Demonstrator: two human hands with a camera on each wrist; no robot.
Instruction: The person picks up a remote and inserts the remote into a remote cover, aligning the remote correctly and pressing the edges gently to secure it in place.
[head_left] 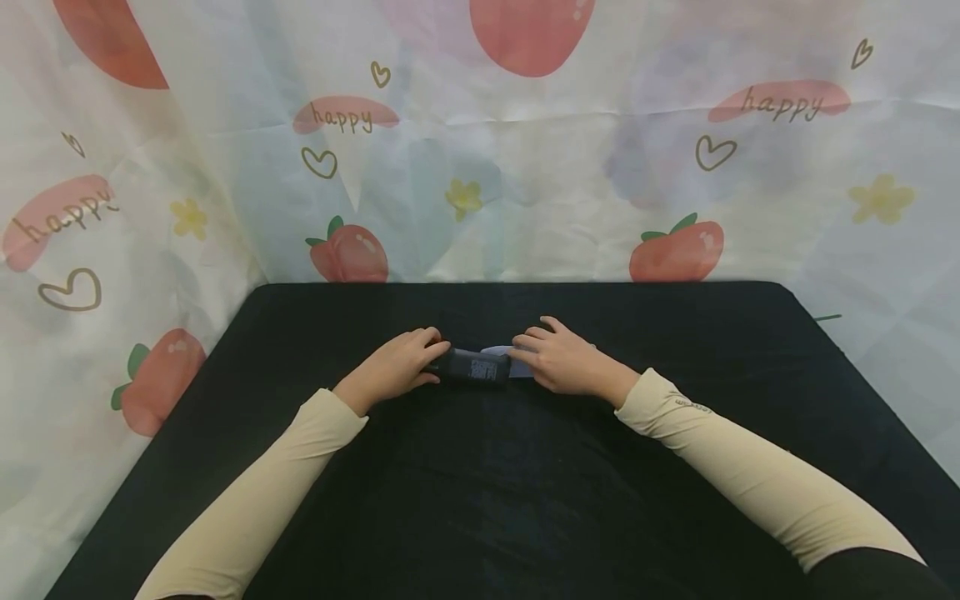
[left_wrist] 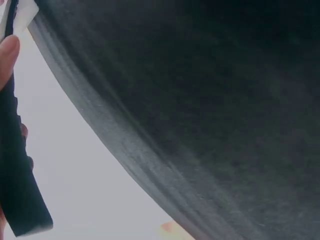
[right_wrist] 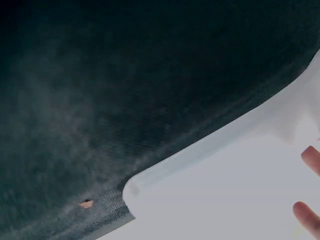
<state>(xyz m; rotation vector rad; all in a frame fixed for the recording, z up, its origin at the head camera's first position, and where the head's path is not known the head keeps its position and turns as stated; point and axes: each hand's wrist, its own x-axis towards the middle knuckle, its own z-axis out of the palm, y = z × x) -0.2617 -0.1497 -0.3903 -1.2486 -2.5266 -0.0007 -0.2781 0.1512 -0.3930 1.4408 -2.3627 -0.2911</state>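
In the head view my left hand (head_left: 401,362) grips the left end of a dark, bar-shaped object (head_left: 459,365) with a pale printed code on its face. The left wrist view shows this dark object (left_wrist: 20,175) upright at the left edge, ridged along one side, with the thumb (left_wrist: 7,57) against it. Across from it my right hand (head_left: 562,358) holds a flat whitish piece (head_left: 519,368), which overlaps the bar's right end. In the right wrist view the whitish piece (right_wrist: 200,185) has a rounded corner, and two fingertips (right_wrist: 306,216) show beside it. The right thumb is hidden.
Both hands are over the far half of a table with a black cover (head_left: 480,500). A light curtain (head_left: 525,167) printed with peaches, hearts and flowers rises behind the back edge and along the sides.
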